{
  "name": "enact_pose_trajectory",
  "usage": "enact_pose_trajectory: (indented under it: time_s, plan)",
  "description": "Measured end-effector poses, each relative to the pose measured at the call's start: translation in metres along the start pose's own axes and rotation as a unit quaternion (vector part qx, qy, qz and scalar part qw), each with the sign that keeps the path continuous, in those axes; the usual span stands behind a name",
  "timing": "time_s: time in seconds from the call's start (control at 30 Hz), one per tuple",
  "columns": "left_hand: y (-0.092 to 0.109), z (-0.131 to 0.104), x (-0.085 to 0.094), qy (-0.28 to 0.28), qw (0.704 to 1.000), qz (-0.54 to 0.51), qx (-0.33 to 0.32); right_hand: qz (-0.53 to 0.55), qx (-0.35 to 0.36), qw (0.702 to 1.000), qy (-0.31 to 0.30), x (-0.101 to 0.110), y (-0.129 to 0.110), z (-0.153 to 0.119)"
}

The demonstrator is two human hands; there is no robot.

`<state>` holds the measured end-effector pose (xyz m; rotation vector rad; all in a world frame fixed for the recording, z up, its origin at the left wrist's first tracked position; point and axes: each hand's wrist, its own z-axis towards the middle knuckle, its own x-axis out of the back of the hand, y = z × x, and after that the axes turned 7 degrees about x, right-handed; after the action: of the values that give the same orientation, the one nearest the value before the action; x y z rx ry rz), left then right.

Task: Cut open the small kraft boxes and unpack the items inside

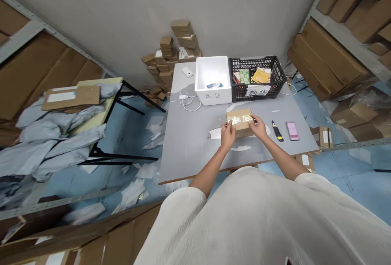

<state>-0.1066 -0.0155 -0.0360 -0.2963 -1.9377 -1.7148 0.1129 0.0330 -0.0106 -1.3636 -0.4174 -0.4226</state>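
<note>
A small brown cardboard box (pixel 241 128) with shiny clear tape across its top lies on the grey table (pixel 186 146) in front of me. My left hand (pixel 227 134) grips its left side, fingertips on the tape. At the opposite end, my right hand (pixel 258 127) holds the right side with bent fingers. A white sheet (pixel 215 133) sticks out from beside the box on the left. To the right of my right hand lies a black and yellow utility knife (pixel 277 131), and past it a pink phone-like object (pixel 292 131), its surface blurred.
A white foam box (pixel 213 96) and a black plastic crate (pixel 276 71) of small packets stand along the table's back. A white phone (pixel 187 71) and a cabled charger (pixel 183 97) lie at the left. Stacked cartons (pixel 183 36) rise behind; another table (pixel 114 83) carries grey parcels.
</note>
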Motion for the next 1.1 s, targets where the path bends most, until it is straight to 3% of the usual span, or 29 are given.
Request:
enact_pose_trajectory:
  time_s: [0.17, 0.27, 0.33, 0.43, 0.53, 0.63, 0.83, 0.97, 1.1]
  plan:
    - [0.019, -0.001, -0.029, -0.056, 0.998, -0.017, -0.007, -0.033, 0.020, 0.998, 0.044, 0.038, 0.013, 0.000]
    - [0.032, 0.000, -0.035, -0.023, 0.999, 0.033, -0.005, -0.030, 0.034, 0.998, 0.034, 0.047, 0.014, -0.002]
    - [0.043, 0.001, -0.035, 0.000, 0.997, 0.074, -0.030, -0.013, 0.038, 0.999, 0.023, 0.045, 0.010, -0.002]
    - [0.060, 0.001, -0.034, -0.030, 0.989, 0.089, -0.112, 0.015, 0.063, 0.998, -0.013, 0.034, 0.002, 0.000]
    - [0.068, 0.000, -0.029, -0.023, 0.987, 0.110, -0.116, 0.022, 0.106, 0.992, -0.069, 0.019, 0.000, 0.000]
    - [0.059, -0.001, -0.018, 0.024, 0.989, 0.137, -0.057, -0.003, 0.085, 0.990, -0.116, 0.006, 0.010, -0.006]
    - [0.013, 0.003, 0.014, 0.060, 0.992, 0.109, 0.011, -0.105, -0.059, 0.984, -0.129, -0.005, 0.035, -0.026]
    - [-0.014, 0.001, 0.025, 0.047, 0.997, 0.054, 0.038, -0.058, -0.056, 0.988, -0.129, -0.014, 0.037, -0.029]
    - [-0.037, -0.006, 0.023, 0.017, 0.998, 0.002, 0.066, -0.059, -0.046, 0.992, -0.102, -0.020, 0.039, -0.028]
